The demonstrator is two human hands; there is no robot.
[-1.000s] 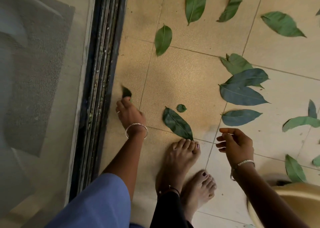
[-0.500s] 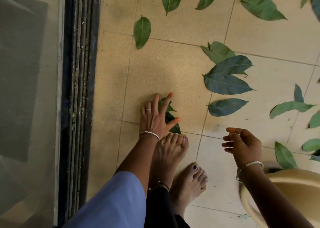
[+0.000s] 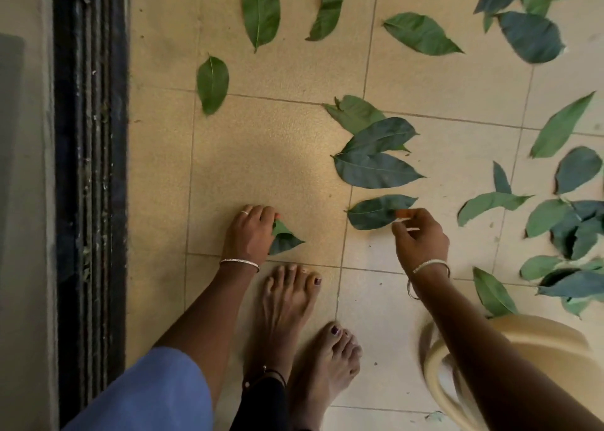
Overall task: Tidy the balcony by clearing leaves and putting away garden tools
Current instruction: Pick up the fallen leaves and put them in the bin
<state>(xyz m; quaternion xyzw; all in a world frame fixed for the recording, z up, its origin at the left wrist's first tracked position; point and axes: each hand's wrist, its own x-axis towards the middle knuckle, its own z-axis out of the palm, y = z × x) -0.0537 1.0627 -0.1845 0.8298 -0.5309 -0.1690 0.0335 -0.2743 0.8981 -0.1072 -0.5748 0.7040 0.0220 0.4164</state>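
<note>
green crumpled leaves (image 3: 285,239) fill the left hand's (image 3: 250,234) grip mid-gathering; the right hand's (image 3: 421,242), hold unclear, must next lift the dark oval leaf (image 3: 372,213).

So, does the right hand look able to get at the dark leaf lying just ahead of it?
Probably yes. The right hand has its fingertips at the right end of the dark leaf, which lies flat on the tile floor with nothing on top. The left hand, gripping other leaves, is off to the side.
</note>
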